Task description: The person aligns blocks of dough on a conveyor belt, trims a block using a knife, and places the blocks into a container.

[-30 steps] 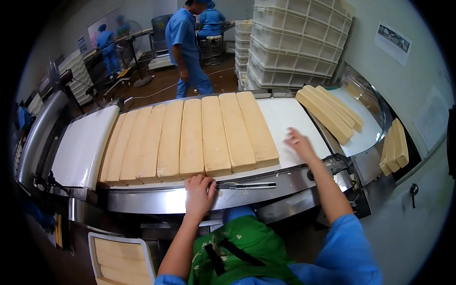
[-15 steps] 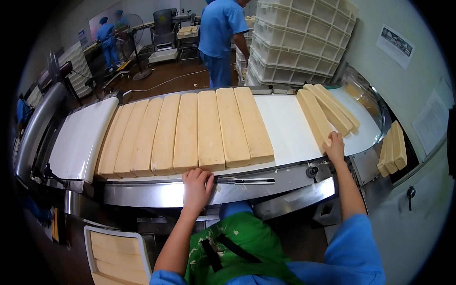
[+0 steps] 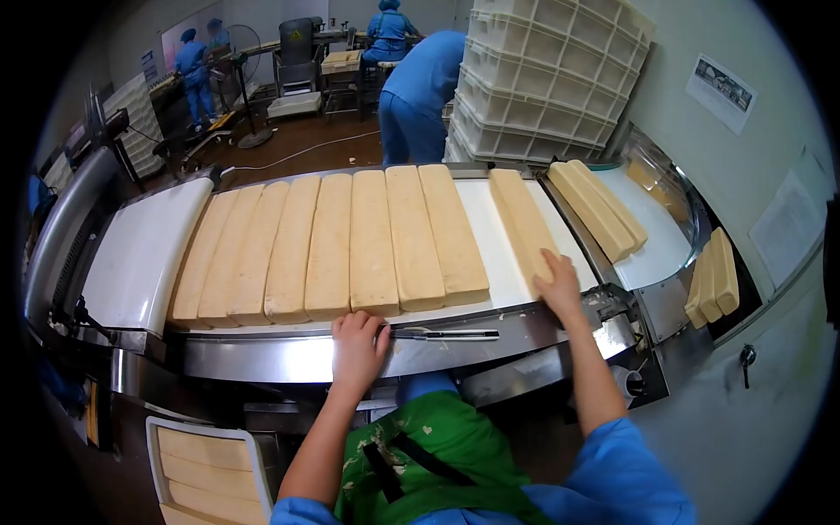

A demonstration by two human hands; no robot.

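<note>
My right hand (image 3: 561,287) grips the near end of a long pale-yellow block (image 3: 518,219), its fingers along the right edge. This block lies on the white belt (image 3: 473,208), apart from a close row of several similar blocks (image 3: 372,236) to its left. My left hand (image 3: 359,350) rests on the metal front rail, fingertips at the near ends of the row. Its fingers lie over the rail edge with nothing visibly gripped. Beside its thumb lies a slim black-and-silver tool (image 3: 451,335), of a kind I cannot make out.
Two more blocks (image 3: 597,210) lie right of the metal divider, and shorter pieces (image 3: 713,278) farther right. Tall stacked white crates (image 3: 547,87) stand behind the belt, where a co-worker (image 3: 424,92) bends over. A light-framed crate (image 3: 156,455) of blocks sits low at left.
My right hand has brought the block leftward, away from the other two and nearer the row. My left hand stays at the rail. The co-worker behind has bent down.
</note>
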